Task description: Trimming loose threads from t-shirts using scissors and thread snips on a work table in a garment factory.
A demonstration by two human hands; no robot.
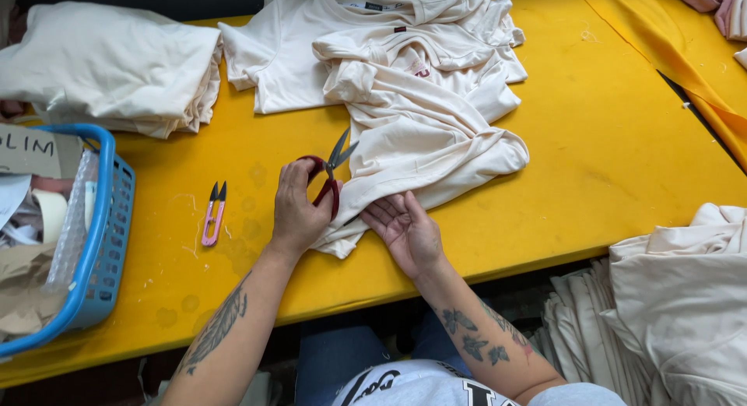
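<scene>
Left hand (296,211): holds the red scissors (330,176), blades a little apart, tips pointing at the shirt (420,133).
Right hand (406,228): flat and open, palm up, tucked under the shirt's near edge.
Shirt: cream, crumpled, in the middle of the yellow counter (607,157).
Left of the shirt: pink snips (213,212), then a blue basket (105,242).
What could go wrong: I think the sharp tips could nick the cloth or the fingers beside it.
</scene>
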